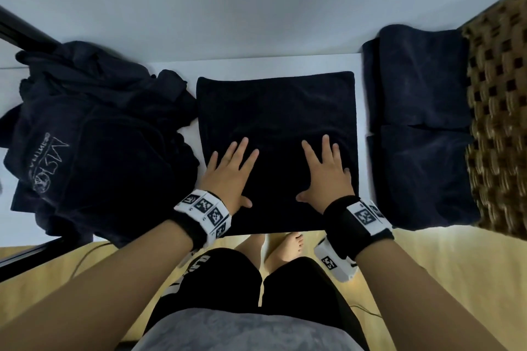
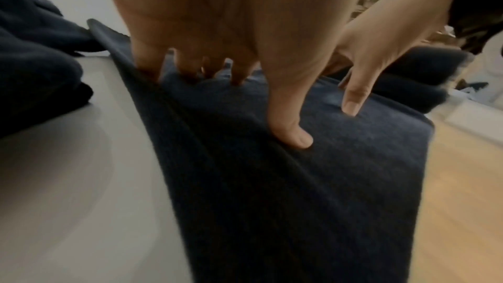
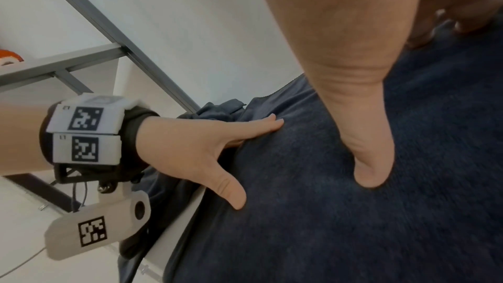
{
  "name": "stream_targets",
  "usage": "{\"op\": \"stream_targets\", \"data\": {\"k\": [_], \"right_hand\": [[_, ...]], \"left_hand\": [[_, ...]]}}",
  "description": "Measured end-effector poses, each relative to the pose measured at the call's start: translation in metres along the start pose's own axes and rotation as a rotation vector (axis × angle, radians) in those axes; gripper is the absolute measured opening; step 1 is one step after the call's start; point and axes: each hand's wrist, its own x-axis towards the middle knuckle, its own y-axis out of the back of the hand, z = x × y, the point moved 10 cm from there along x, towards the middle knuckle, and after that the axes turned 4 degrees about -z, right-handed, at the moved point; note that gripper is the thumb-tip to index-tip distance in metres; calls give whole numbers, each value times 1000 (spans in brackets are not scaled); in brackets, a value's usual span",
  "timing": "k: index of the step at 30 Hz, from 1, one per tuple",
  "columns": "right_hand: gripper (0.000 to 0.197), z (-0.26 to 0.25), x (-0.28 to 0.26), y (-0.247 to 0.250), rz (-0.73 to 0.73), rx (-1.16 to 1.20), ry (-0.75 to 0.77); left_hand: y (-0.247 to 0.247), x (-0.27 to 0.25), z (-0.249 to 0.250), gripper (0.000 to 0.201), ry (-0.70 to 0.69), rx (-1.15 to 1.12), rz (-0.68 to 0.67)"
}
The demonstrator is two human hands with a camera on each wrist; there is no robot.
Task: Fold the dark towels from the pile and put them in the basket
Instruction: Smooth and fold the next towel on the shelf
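Navy towel [image 1: 276,111], white table [image 1: 182,68], brown-and-gold chequered woven basket [image 1: 502,111].

Folded towel [image 1: 273,111] lies centred on the surface [image 1: 242,64], near edge at the surface's front edge. Unfolded pile [image 1: 85,134] sits to its left, touching its far left corner; basket [image 1: 502,111] to its right, with two folded towels [image 1: 419,134] inside, one behind the other. Left hand [image 1: 231,172] and right hand [image 1: 328,174] rest flat, side by side, on the centre towel's near half.
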Motion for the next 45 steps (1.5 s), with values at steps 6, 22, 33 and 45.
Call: {"op": "stream_targets", "data": {"k": [6,22,33,45], "right_hand": [[117,-8,29,29,-7,34,8],[14,64,-49,0,277,392,-37],[25,121,-71,-57,427,532,-184],[23,108,-71,-52,412,370,-135]], "left_hand": [[29,28,-20,116,17,-27,14],[62,0,14,40,212,75,452],[6,-69,-3,23,196,-477,645],[-102,-127,-46,39,649,-750,491]]}}
